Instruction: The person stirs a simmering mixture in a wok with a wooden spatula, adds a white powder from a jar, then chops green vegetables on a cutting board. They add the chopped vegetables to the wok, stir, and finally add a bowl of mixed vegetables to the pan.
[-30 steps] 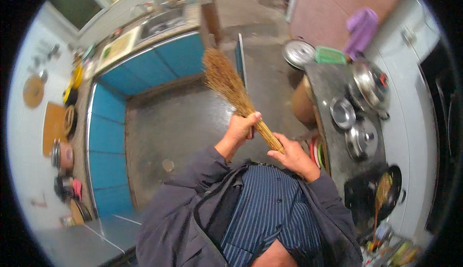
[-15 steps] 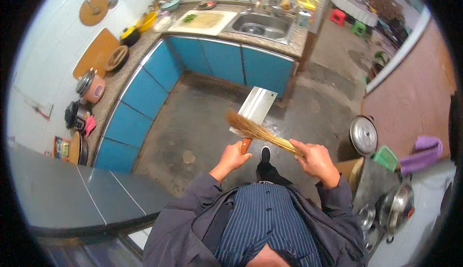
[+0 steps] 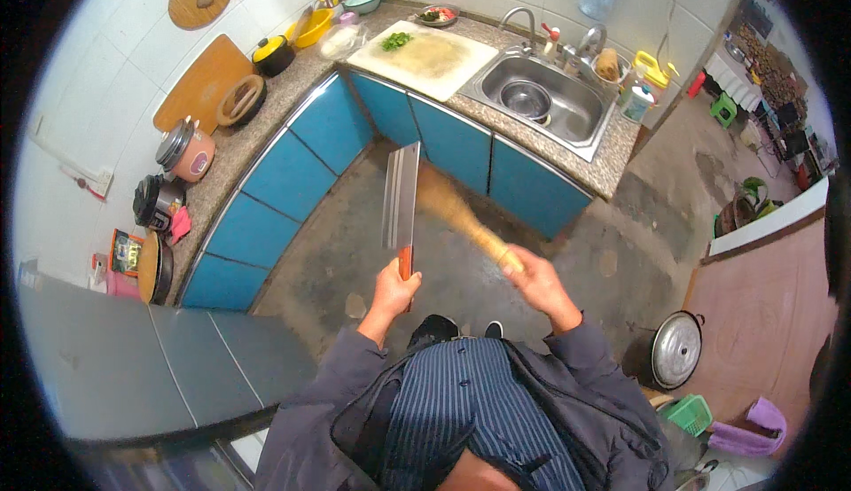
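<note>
My left hand [image 3: 391, 292] is closed round the orange-brown handle of a cleaver [image 3: 402, 197], its broad steel blade held upright and edge-on over the floor. In my right hand [image 3: 537, 284] is the bound end of a straw brush [image 3: 465, 219], whose bristle end points up and left, smeared by motion. The bristles hang close to the right side of the blade; I cannot tell whether they touch it. Beyond both hands, a white cutting board [image 3: 443, 58] with chopped greens [image 3: 396, 42] lies on the counter beside the sink [image 3: 567, 101].
Blue cabinets [image 3: 448, 141] run ahead and along the left under the stone counter. A metal bowl [image 3: 526, 99] sits in the sink. On the left counter stands a pink rice cooker [image 3: 188, 151]. A large lidded pot [image 3: 678, 349] and a green basket [image 3: 690, 415] are at right.
The cleaver has swung left and turned from a slanted, face-up position to nearly upright. The brush has moved off the blade's face to its right side. My view has shifted toward the counter.
</note>
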{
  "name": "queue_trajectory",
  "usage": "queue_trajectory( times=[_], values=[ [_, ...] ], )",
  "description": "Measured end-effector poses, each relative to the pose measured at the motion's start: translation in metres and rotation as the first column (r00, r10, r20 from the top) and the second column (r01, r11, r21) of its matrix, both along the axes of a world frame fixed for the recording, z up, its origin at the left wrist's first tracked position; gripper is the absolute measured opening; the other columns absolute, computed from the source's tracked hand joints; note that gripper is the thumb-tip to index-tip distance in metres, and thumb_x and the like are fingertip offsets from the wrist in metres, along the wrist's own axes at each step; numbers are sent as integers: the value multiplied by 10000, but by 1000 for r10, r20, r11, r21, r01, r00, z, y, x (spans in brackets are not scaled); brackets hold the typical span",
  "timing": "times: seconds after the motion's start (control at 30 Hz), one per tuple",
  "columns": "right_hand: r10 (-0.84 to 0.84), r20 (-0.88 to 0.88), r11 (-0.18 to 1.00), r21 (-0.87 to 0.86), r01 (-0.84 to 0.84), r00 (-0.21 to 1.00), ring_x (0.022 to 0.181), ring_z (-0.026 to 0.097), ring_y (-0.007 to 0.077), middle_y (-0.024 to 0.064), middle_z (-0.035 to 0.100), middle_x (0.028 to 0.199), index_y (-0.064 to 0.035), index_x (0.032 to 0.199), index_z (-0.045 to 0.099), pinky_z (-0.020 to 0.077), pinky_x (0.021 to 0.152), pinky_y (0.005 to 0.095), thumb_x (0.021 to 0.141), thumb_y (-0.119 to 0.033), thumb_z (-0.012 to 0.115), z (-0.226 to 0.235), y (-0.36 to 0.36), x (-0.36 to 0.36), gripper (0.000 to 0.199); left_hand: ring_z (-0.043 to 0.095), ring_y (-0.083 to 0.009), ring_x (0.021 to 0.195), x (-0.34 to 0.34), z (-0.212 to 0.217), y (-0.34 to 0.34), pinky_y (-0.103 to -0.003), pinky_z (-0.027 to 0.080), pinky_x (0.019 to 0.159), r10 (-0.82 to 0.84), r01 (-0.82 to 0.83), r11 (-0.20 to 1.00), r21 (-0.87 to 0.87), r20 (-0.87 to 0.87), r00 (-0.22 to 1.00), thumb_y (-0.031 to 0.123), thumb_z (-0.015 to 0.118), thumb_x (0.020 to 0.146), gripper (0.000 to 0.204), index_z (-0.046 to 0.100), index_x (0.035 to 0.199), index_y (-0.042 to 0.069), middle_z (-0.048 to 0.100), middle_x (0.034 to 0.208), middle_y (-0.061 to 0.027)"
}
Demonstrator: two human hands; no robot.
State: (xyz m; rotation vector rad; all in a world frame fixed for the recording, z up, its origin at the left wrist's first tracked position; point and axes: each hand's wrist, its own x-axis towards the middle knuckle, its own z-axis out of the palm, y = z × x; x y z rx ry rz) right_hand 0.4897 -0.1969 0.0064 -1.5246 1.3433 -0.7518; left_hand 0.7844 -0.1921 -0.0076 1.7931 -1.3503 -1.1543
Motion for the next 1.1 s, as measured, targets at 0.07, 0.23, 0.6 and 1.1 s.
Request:
queue_trajectory(
  times=[0.07, 0.23, 0.6, 1.1],
  values=[
    [-165, 193, 983, -43, 177, 967, 931, 592, 195, 149, 620, 1015, -45, 1258, 488, 452, 811, 306, 870, -226, 582, 8, -49, 1, 438, 603, -293, 596, 16, -18, -25, -404, 458, 563, -23, 61, 982, -177, 208, 978, 209, 675, 722, 283, 484, 773, 6, 558, 632, -161],
    [-317, -92, 927, -241, 288, 944, 732, 634, 275, 189, 620, 832, -99, 1260, 491, 477, 670, 346, 864, -209, 574, 7, -145, 7, 419, 595, -405, 731, 44, -37, -109, -450, 458, 636, -42, 76, 992, -105, 296, 954, 217, 678, 711, 271, 531, 806, 10, 598, 729, -217],
    [-498, -237, 863, -232, 449, 834, 789, 640, 336, 204, 636, 880, -73, 1292, 463, 483, 696, 363, 875, -218, 571, -18, -282, 65, 455, 612, -404, 731, 124, -62, -368, -488, 487, 657, -248, 341, 936, -84, 530, 811, 297, 672, 731, 312, 556, 853, 34, 623, 737, -217],
    [-601, -173, 799, -124, 588, 780, 884, 612, 396, 256, 616, 970, -64, 1303, 413, 476, 760, 406, 872, -234, 569, -108, -536, 70, 489, 624, -362, 692, 74, -91, -650, -462, 496, 630, -460, 632, 774, 36, 718, 522, 373, 623, 770, 358, 582, 841, 25, 634, 721, -176]
  ],
)
